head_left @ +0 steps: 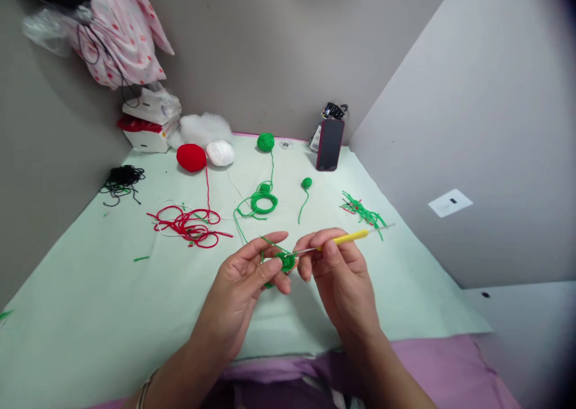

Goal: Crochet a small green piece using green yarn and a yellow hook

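Note:
Between thumb and fingers, my left hand pinches a small green crochet piece. Green yarn passes over its index finger and trails back to the table. My right hand grips a crochet hook by its yellow handle, closed around it. The hook's thin metal tip reaches left into the top of the crochet piece; whether a loop sits on it is too small to tell. A bit of orange shows at the piece's right edge. Beyond my hands lies a coil of green yarn, with a green yarn ball farther back.
Red yarn lies tangled at left, near a red ball, a white ball and black yarn. Green scraps are at right. A phone stands upright at the back. Grey walls enclose the table.

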Demonstrator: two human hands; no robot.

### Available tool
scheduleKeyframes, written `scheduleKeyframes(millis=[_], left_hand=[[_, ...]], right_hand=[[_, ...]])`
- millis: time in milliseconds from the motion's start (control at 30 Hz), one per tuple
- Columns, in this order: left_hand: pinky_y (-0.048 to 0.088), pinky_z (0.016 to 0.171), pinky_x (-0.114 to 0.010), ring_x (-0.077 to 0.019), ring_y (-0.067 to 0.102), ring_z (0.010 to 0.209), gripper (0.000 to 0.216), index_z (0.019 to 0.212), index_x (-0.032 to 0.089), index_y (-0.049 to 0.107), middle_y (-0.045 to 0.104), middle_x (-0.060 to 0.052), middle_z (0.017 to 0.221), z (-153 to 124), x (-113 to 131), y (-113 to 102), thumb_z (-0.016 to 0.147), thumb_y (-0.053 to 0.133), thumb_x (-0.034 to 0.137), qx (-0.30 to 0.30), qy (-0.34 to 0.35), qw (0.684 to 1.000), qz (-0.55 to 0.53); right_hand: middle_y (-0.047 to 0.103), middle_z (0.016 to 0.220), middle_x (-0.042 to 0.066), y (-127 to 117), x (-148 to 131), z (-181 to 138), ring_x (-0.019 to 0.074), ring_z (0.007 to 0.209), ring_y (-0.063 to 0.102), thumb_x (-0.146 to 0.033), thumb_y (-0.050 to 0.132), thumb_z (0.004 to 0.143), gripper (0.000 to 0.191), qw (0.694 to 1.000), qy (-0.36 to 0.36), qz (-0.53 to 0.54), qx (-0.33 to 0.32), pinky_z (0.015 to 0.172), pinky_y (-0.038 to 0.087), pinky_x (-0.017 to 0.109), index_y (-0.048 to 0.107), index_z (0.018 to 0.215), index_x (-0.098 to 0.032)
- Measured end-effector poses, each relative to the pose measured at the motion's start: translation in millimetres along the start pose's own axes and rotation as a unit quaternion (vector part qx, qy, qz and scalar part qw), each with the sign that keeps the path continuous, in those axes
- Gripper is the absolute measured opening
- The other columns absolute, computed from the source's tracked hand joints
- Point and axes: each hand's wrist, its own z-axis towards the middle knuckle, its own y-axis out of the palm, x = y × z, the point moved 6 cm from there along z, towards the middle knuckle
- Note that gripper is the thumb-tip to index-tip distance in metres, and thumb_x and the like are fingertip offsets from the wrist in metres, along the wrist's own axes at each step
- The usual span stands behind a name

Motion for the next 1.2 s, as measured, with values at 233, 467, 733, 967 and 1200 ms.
scheduleKeyframes(millis=[233, 467, 733, 967, 1200], left_hand=[[0.052, 0.083, -0.026, -0.0111, 0.073, 0.072, 0.025, 0.107, 0.030, 0.090, 0.070, 0.004, 0.081, -1.0, 3.7, -2.1, 0.083, 0.094, 0.036, 0.002, 0.028, 0.999, 0.024], [0.052, 0.086, -0.024, -0.0116, 0.067, 0.082, 0.031, 0.117, 0.038, 0.086, 0.069, 0.005, 0.084, -4.2, 2.4, -7.3, 0.088, 0.091, 0.030, 0.013, 0.086, 0.994, 0.072], [0.051, 0.091, -0.031, -0.0152, 0.065, 0.083, 0.053, 0.130, 0.026, 0.082, 0.072, 0.001, 0.085, -1.6, -7.2, -1.7, 0.080, 0.097, 0.033, -0.019, -0.021, 0.999, -0.046], [0.050, 0.091, -0.034, -0.0160, 0.065, 0.081, 0.047, 0.122, 0.023, 0.084, 0.070, 0.002, 0.080, 0.6, 4.0, -2.0, 0.078, 0.097, 0.029, -0.001, -0.002, 0.998, -0.062], [0.051, 0.086, -0.028, -0.0144, 0.065, 0.084, 0.039, 0.119, 0.030, 0.086, 0.071, 0.002, 0.084, -0.7, 0.3, -2.5, 0.081, 0.095, 0.027, 0.013, 0.046, 0.999, 0.000]], right_hand=[[0.080, 0.098, 0.002, 0.2, -11.0, -9.9, 0.0125, 0.068, 0.073, -0.031, 0.063, 0.110, 0.018, 0.993, -0.076, -0.084, -0.016, 0.067, 0.063, 0.029, 0.078, 0.104, -0.026], [0.082, 0.097, 0.006, 12.2, -27.2, -26.7, 0.0216, 0.096, 0.078, -0.015, 0.056, 0.110, 0.025, 0.927, -0.234, -0.286, -0.065, 0.086, 0.066, 0.039, 0.078, 0.116, -0.026], [0.082, 0.103, 0.006, 21.7, -27.8, -34.6, 0.0230, 0.090, 0.080, -0.009, 0.069, 0.100, 0.039, 0.826, -0.329, -0.453, -0.068, 0.077, 0.068, 0.036, 0.079, 0.127, -0.035], [0.076, 0.089, 0.003, 1.9, -10.0, -8.6, 0.0154, 0.068, 0.069, -0.029, 0.066, 0.107, 0.017, 0.988, -0.102, -0.113, 0.004, 0.062, 0.061, 0.030, 0.082, 0.102, -0.027], [0.082, 0.092, 0.006, 15.2, -18.7, -14.5, 0.0202, 0.082, 0.075, -0.024, 0.067, 0.106, 0.018, 0.955, -0.185, -0.231, -0.015, 0.070, 0.064, 0.034, 0.085, 0.106, -0.027]])
